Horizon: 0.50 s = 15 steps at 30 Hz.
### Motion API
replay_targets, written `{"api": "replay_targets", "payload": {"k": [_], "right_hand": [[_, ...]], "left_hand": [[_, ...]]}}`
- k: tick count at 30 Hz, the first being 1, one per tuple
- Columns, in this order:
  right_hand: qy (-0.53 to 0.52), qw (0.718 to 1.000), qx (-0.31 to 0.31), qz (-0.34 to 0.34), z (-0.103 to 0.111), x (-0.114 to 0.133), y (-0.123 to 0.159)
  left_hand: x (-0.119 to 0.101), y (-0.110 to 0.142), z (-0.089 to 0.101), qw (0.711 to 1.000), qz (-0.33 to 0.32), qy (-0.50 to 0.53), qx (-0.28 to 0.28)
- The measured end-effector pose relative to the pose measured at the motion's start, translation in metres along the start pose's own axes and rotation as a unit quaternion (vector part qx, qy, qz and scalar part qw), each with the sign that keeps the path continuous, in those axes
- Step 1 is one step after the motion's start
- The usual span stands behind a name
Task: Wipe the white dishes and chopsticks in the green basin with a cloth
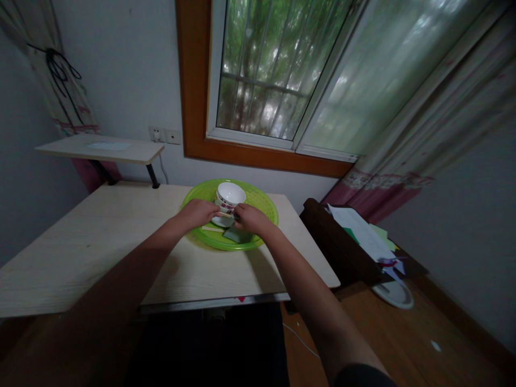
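A round bright green plastic basket [269, 210] holds stacked white bowls [231, 192] with a red pattern on the outside. In front of the bowls my left hand [199, 213] is closed in a pinch on thin pale chopsticks [226, 215]. My right hand [250, 219] is closed around the other end of them, its fingertips partly hidden. Below my hands another pale stick [212, 229] lies in the basket, beside a grey-green cloth [237, 234]. Part of a white dish [223, 222] shows under the chopsticks.
The basket stands on a light wooden table [100, 231]. A small raised shelf [100, 148] is at the back left. To the right, papers [360, 226] lie on a dark brown piece of furniture [334, 242]. Behind the table is a window [278, 80] with curtains.
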State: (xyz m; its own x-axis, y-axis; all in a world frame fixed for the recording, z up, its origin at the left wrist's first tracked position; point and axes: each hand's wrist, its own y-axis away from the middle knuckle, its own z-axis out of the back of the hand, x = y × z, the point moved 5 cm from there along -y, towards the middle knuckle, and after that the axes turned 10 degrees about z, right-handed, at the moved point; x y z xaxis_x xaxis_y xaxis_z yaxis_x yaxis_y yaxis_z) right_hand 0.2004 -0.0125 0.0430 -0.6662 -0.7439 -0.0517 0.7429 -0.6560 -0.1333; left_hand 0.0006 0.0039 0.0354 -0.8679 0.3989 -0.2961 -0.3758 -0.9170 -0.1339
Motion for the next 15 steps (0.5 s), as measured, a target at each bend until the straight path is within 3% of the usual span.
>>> {"api": "replay_targets", "payload": {"k": [8,15], "right_hand": [[-0.011,0.999,0.034,-0.029,-0.004,-0.015,0.012],[-0.138,0.988,-0.066,-0.018,-0.002,-0.016,0.001]], "left_hand": [[0.015,0.004,0.006,1.000,0.020,-0.016,-0.012],[0.012,0.002,-0.001,1.000,0.006,-0.020,-0.016]]}}
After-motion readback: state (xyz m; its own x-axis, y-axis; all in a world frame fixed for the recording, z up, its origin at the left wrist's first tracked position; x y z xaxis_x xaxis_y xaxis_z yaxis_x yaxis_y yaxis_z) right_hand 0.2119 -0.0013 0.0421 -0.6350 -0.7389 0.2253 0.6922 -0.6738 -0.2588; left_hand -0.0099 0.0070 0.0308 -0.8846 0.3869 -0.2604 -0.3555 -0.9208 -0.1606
